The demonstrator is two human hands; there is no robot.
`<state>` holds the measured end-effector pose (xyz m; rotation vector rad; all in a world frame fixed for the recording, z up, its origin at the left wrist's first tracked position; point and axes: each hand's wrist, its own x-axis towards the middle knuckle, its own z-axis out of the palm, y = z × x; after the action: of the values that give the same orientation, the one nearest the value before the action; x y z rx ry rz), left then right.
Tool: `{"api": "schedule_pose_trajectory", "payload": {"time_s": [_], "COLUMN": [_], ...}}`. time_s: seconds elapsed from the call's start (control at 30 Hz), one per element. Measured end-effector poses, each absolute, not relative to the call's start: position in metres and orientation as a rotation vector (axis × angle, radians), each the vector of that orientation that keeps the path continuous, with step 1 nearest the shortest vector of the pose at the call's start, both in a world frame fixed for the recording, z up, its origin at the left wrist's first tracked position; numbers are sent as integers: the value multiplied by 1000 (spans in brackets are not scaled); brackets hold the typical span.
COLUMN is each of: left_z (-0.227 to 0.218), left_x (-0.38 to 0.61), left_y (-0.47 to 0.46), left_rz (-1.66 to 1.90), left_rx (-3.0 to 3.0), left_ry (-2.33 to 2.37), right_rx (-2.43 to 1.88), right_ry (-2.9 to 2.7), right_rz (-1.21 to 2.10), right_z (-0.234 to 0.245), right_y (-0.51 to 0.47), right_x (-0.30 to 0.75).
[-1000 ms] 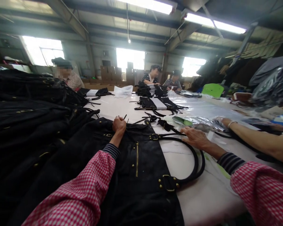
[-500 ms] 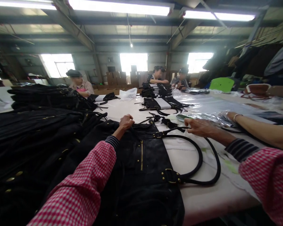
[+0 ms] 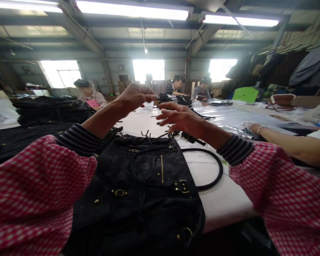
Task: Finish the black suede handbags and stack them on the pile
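Observation:
A black handbag [image 3: 146, 209] with brass buckles and a short zip lies flat on the table in front of me. One round handle [image 3: 221, 167] stretches onto the white tabletop at its right, while another loop lies across the bag's front. My left hand [image 3: 136, 96] is raised beyond the bag's far edge, fingers stretched to the right and slightly bent, holding nothing visible. Facing it from the right, my right hand [image 3: 182, 119] hovers with its fingers spread. Neither hand touches the bag.
Stacked black bags [image 3: 50, 110] stand at the left. Further black bags [image 3: 173, 100] are piled behind my hands. Clear plastic sheets [image 3: 226, 117] cover the table's right side, where another person's arm [image 3: 290, 144] reaches in. Several people sit across the table.
Both hands have risen off the bag and come closer together. My right hand has let go of the handle, and one handle loop now lies over the bag's front.

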<state>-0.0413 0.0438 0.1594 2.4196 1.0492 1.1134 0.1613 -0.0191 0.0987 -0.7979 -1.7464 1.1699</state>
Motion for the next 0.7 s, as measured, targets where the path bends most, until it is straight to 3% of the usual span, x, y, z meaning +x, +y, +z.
{"api": "schedule_pose_trajectory", "payload": {"time_s": [0.17,0.33,0.57,0.7], "left_z": [139,86,-5,-40], "left_x": [-40,14,75,97], "left_y": [50,78,129,164], "left_rz": [878,349,218,334], "left_rx": [2481,2633,2438,2242], "left_ry": [1102,1204,1587,1706], "right_rx": [-1524,-1712,-1764,-1761], "right_ry": [-1606,-1539,-2026,-2358], "right_rz": [1025,1012,318,197], "right_z": [5,-85,-98,-86], "right_y": [-24,-36,-36,-36], "right_x": [225,229,197,187]}}
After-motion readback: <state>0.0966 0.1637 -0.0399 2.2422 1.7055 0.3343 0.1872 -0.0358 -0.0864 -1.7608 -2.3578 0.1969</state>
